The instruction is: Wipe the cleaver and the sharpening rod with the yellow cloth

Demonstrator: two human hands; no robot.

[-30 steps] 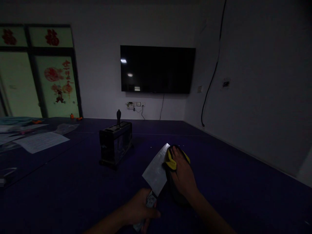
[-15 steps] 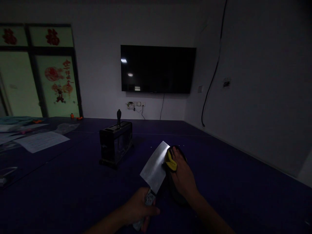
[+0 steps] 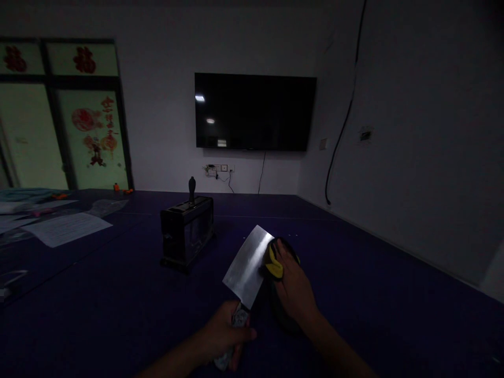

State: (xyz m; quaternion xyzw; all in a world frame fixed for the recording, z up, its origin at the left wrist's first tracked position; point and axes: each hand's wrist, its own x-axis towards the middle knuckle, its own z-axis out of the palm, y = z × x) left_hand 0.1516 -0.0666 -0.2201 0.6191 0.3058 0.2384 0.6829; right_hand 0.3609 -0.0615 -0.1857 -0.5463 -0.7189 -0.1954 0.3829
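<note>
My left hand (image 3: 226,333) is closed around the patterned handle of a cleaver (image 3: 248,268), whose broad shiny blade points up and away from me. On the blade's right edge my right hand (image 3: 293,283) presses a dark cloth with a yellow side (image 3: 274,266). Its fingers lie over the cloth, and part of the blade's right side is hidden under it. The rest of the cloth hangs below the hand, dim in the low light. Left of the cleaver stands a black knife block (image 3: 187,231) with one dark knife handle (image 3: 192,190) sticking up from it.
The dark blue table (image 3: 129,315) runs to the far wall. Papers (image 3: 69,228) and a clear plastic bag (image 3: 106,207) lie at left. Small orange items (image 3: 116,187) sit at the back edge. A television (image 3: 255,112) hangs on the wall, and a black cable (image 3: 343,123) dangles at right.
The cleaver has shifted slightly left, with both hands and the cloth moving left along with it. The knife block has stayed in place.
</note>
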